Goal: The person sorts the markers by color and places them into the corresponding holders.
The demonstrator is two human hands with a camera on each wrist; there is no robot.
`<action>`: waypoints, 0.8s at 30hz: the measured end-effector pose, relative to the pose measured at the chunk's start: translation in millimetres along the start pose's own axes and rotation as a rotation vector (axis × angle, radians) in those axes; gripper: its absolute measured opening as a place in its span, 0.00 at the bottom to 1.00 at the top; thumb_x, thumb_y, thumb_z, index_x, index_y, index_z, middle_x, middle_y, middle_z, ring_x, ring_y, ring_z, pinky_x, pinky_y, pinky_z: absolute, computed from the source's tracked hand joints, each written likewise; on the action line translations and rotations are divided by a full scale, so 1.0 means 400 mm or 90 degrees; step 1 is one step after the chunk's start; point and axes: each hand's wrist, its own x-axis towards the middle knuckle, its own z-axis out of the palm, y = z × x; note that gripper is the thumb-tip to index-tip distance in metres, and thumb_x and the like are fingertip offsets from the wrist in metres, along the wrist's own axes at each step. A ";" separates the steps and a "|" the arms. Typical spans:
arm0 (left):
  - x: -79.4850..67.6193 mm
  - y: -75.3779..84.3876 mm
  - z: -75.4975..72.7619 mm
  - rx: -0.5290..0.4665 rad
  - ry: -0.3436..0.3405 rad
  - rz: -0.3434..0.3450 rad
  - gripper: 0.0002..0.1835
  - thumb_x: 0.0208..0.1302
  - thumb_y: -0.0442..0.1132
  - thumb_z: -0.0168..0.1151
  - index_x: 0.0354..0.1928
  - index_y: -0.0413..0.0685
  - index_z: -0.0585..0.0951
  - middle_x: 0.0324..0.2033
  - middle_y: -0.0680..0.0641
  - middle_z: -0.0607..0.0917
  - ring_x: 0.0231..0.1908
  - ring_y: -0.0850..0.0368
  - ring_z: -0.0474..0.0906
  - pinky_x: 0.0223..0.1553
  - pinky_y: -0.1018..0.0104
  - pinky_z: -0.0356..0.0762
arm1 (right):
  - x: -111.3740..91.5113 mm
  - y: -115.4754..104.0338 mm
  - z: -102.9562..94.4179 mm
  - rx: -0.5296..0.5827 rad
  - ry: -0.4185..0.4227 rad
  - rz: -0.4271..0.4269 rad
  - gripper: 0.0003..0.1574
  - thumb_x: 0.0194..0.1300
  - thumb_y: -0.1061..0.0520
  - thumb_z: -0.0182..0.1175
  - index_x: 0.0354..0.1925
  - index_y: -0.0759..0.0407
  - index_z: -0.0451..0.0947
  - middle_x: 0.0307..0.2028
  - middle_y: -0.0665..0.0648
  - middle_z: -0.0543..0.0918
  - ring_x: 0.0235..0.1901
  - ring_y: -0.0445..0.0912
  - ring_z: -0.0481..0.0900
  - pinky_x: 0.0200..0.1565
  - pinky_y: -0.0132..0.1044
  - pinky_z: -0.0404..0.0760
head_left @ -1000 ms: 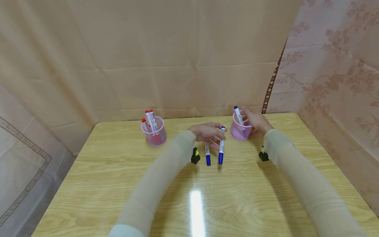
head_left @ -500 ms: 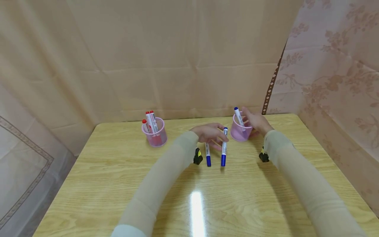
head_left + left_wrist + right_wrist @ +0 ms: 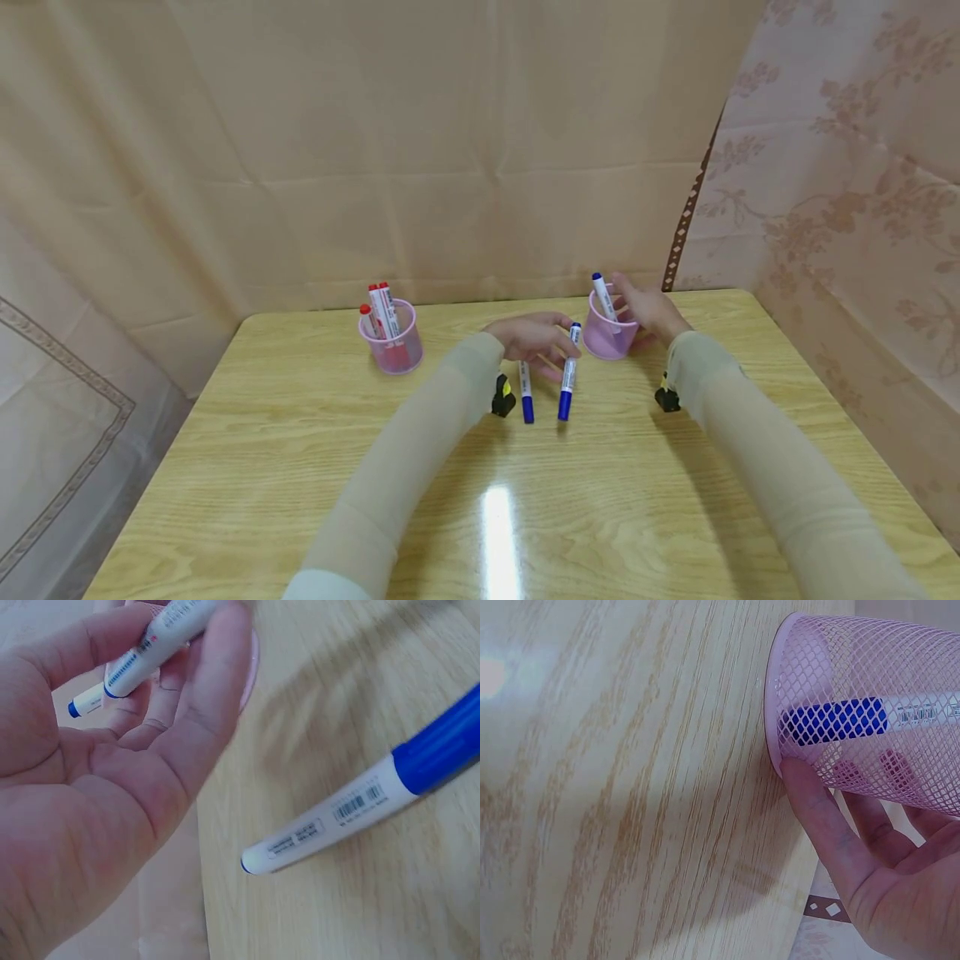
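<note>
My left hand (image 3: 531, 340) pinches a blue-capped whiteboard marker (image 3: 567, 379) between thumb and fingers, cap end down, above the table. In the left wrist view, the pinched marker's white barrel (image 3: 161, 645) crosses the fingertips. Another blue-capped marker (image 3: 527, 392) lies on the table below that hand. Over on the right, my right hand (image 3: 648, 310) holds a pink mesh pen holder (image 3: 611, 337) by its far and right sides. One blue marker (image 3: 602, 292) leans inside this holder, and its blue cap (image 3: 840, 720) shows through the mesh at the bottom.
A second pink mesh pen holder (image 3: 397, 354) stands at the back left with several red-capped markers (image 3: 384, 310) in it. The wooden table (image 3: 300, 433) ends at a beige curtain (image 3: 375, 167) behind, and a floral cloth (image 3: 862, 183) hangs on the right.
My left hand has shifted slightly to the right with its marker, toward the right pen holder, and the marker now tilts more. My right hand stays at the holder.
</note>
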 end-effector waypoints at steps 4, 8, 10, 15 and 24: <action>0.000 0.015 0.004 0.014 -0.011 0.010 0.28 0.64 0.31 0.59 0.64 0.46 0.63 0.43 0.38 0.78 0.51 0.38 0.74 0.48 0.48 0.78 | 0.002 -0.001 0.000 -0.007 -0.001 0.004 0.70 0.47 0.11 0.30 0.68 0.60 0.60 0.61 0.70 0.68 0.54 0.65 0.73 0.41 0.53 0.82; 0.000 0.029 0.009 0.015 -0.009 0.023 0.19 0.66 0.31 0.56 0.57 0.47 0.67 0.49 0.33 0.76 0.52 0.36 0.73 0.48 0.47 0.78 | 0.001 -0.003 -0.001 -0.007 -0.001 0.005 0.70 0.47 0.11 0.30 0.69 0.59 0.59 0.61 0.70 0.68 0.53 0.65 0.73 0.41 0.53 0.82; 0.002 0.033 0.010 0.010 -0.011 0.025 0.19 0.66 0.31 0.56 0.58 0.44 0.67 0.51 0.33 0.75 0.53 0.35 0.73 0.47 0.48 0.78 | 0.001 -0.002 -0.001 -0.007 -0.001 0.008 0.71 0.47 0.10 0.30 0.69 0.60 0.60 0.61 0.70 0.68 0.54 0.65 0.73 0.41 0.53 0.82; 0.001 0.034 0.012 0.011 -0.025 0.023 0.26 0.67 0.31 0.56 0.63 0.35 0.62 0.50 0.34 0.76 0.54 0.33 0.71 0.47 0.50 0.79 | 0.003 0.000 0.000 -0.010 -0.001 0.011 0.71 0.46 0.10 0.30 0.67 0.61 0.62 0.61 0.70 0.68 0.55 0.64 0.72 0.41 0.53 0.82; -0.001 0.043 0.009 0.026 -0.044 0.033 0.26 0.68 0.33 0.55 0.65 0.36 0.61 0.62 0.30 0.65 0.54 0.34 0.72 0.45 0.51 0.79 | 0.007 0.000 0.002 -0.001 -0.001 0.001 0.69 0.48 0.11 0.30 0.71 0.55 0.57 0.62 0.69 0.68 0.54 0.65 0.72 0.39 0.53 0.82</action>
